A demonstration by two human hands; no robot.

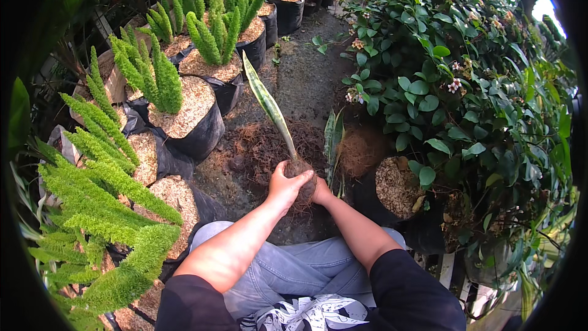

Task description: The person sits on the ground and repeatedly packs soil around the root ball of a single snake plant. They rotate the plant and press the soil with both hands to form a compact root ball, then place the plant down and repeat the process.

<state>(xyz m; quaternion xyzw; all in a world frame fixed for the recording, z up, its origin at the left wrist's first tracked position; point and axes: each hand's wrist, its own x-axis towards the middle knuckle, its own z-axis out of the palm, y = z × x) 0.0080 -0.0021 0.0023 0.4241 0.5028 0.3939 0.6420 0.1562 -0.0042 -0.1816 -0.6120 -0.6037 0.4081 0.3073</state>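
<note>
Between my two hands is the root ball (301, 175) of a snake plant, brown with fine roots hanging from its underside. Its single tall mottled leaf (271, 101) rises from the top and leans up and to the left. My left hand (288, 185) grips the near left side, thumb across the soil. My right hand (321, 191) presses against the right side, its fingers partly hidden behind the ball. Loose dark soil and roots (262, 147) lie on the ground just beyond. More snake plant leaves (333, 135) lie to the right, beside a fibrous brown root mass (360, 151).
Foxtail ferns (161, 78) in black grow bags (197, 126), topped with pale chips, line the left side. A leafy flowering shrub (427, 78) crowds the right. Near my right knee stands a chip-filled black bag (399, 188). A concrete path (305, 73) runs ahead.
</note>
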